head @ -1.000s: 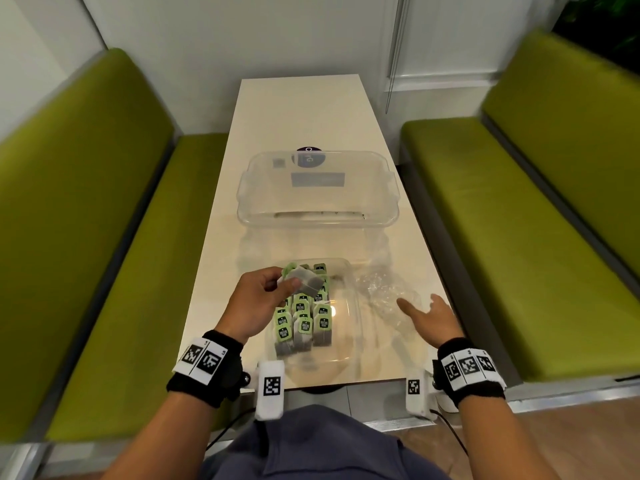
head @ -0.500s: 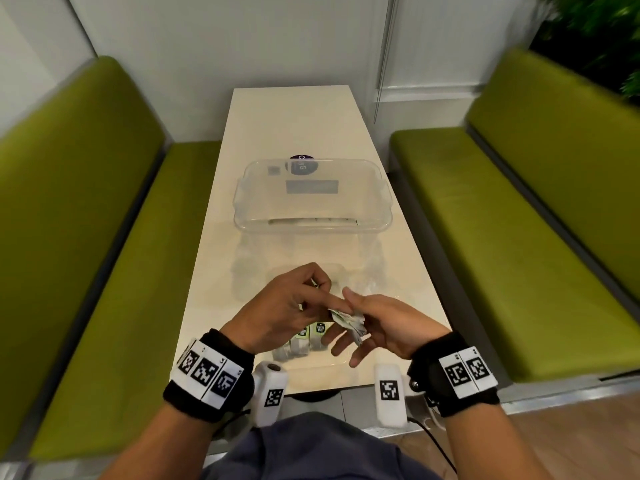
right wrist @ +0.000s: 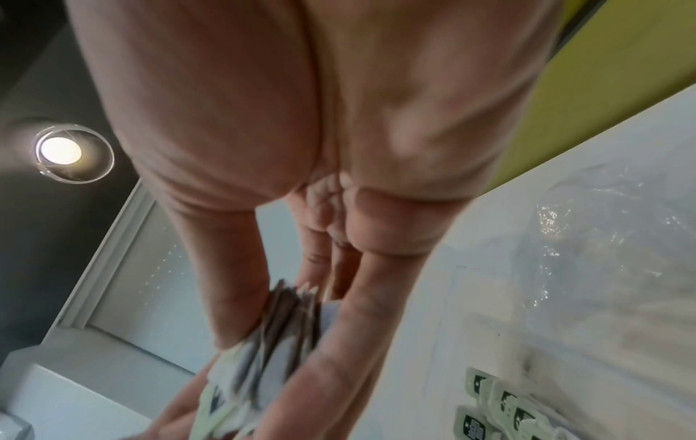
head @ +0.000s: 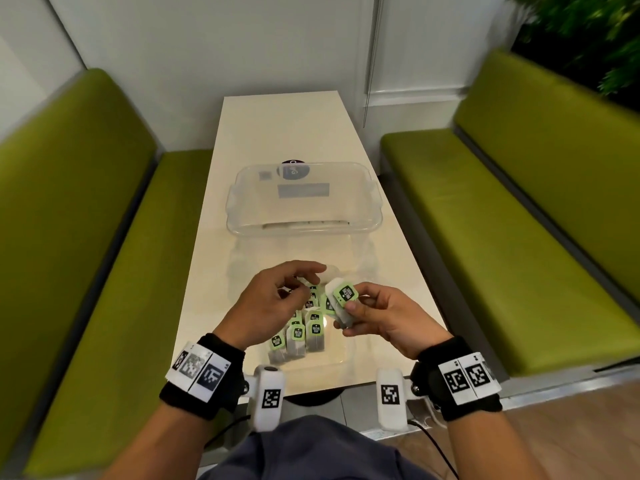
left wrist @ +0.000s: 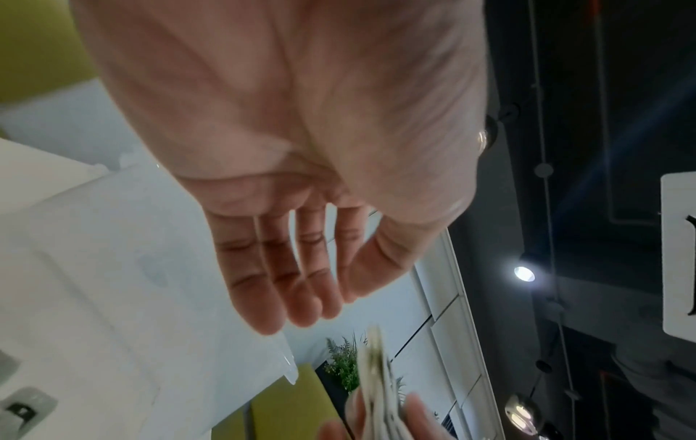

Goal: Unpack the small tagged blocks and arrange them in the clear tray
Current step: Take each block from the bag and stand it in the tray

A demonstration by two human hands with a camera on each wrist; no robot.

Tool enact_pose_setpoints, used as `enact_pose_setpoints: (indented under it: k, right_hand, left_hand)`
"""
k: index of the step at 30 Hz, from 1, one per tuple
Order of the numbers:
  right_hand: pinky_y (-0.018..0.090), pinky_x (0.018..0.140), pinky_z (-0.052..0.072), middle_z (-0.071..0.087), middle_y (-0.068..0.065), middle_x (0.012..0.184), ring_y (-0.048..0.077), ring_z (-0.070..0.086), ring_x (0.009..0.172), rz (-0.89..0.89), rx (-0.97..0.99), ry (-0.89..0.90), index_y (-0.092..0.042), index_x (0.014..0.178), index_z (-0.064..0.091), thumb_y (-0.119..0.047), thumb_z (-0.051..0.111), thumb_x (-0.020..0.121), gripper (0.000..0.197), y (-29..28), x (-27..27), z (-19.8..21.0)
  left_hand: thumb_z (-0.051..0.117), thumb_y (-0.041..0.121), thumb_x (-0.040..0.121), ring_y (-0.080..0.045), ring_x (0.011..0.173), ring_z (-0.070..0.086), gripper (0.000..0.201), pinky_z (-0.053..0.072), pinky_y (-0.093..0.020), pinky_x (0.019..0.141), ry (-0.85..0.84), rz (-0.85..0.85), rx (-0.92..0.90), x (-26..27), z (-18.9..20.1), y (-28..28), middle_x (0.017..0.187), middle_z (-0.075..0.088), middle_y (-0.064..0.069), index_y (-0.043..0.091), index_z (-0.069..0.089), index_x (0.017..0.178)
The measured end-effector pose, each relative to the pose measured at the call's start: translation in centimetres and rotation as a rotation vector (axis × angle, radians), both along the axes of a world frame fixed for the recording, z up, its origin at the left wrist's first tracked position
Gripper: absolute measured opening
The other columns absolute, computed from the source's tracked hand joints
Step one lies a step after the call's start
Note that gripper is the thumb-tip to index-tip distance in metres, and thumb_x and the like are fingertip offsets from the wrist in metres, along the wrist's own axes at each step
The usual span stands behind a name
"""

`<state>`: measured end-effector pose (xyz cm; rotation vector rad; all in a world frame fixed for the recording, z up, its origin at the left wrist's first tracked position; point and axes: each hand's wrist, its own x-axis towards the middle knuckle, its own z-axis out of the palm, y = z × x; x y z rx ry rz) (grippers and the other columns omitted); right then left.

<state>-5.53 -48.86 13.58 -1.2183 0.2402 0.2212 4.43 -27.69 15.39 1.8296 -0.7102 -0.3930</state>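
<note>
Passing the little bundle across, I had moved it out of my left hand (head: 273, 299) and into my right hand (head: 377, 317) within the last second; a second earlier the left had pinched it over the tray while the right lay flat on the desk (head: 277, 133) beside the crumpled wrapper (right wrist: 587, 226). Now my right thumb and fingers (right wrist: 339, 351) were clamped round a stack of tagged blocks (head: 341, 301), held just above the near clear tray (head: 337, 356), while my left hand hung over the rows with its fingers loosely bent and nothing in them. That left the bundle, I judged, ready to be dealt out one by one. The blocks (head: 313, 332) already in the tray lay in overlapping rows, each a flat pale sachet with a green tag bearing a dark printed mark. The held stack showed brownish edges, fanned slightly. The larger clear tub (head: 304, 228) sat farther up the desk, with nothing in it that I could make out.
</note>
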Motion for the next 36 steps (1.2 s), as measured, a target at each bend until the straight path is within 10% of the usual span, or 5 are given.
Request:
enact_pose_setpoints:
  k: [10,19,30,36]
  right_hand:
    - [0.034,0.071,0.059,0.076,0.019,0.100,0.024,0.072,0.089,-0.039,-0.113,-0.062,0.000,0.117,0.056,-0.019,0.075,0.085,0.042,-0.7,-0.3,0.0]
    - [0.032,0.061,0.054,0.073,0.021,0.093,0.027,0.063,0.075,-0.055,-0.088,-0.010,-0.005,0.107,0.059,-0.015,0.074,0.088,0.026,-1.1,-0.6,-0.4]
    - [0.029,0.068,0.058,0.074,0.020,0.100,0.030,0.071,0.092,-0.110,-0.077,-0.074,-0.001,0.115,0.054,-0.017,0.079,0.078,0.047,-1.0,-0.4,-0.4]
    - [0.029,0.071,0.059,0.075,0.012,0.101,0.022,0.073,0.092,-0.088,-0.115,-0.106,-0.007,0.125,0.059,-0.012,0.076,0.083,0.046,-1.0,-0.4,-0.4]
  left_hand:
    - [0.080,0.053,0.078,-0.025,0.082,0.071,0.033,0.059,-0.046,0.077,0.155,-0.002,0.016,-1.3,-0.1,-2.6,0.091,0.076,-0.001,0.032,0.073,0.101]
    - [0.077,0.020,0.091,-0.022,0.076,0.068,0.018,0.058,-0.044,0.075,0.195,0.000,-0.015,-1.4,-0.4,-3.4,0.093,0.074,-0.009,0.029,0.073,0.106]
    - [0.083,0.030,0.084,-0.009,0.083,0.064,0.020,0.055,-0.022,0.063,-0.118,0.063,0.080,-2.1,-0.4,-3.6,0.109,0.063,0.013,0.036,0.074,0.100]
    - [0.083,0.026,0.083,-0.009,0.081,0.063,0.015,0.057,-0.027,0.059,-0.086,0.093,0.059,-2.3,-0.6,-3.9,0.105,0.064,0.010,0.034,0.072,0.091]
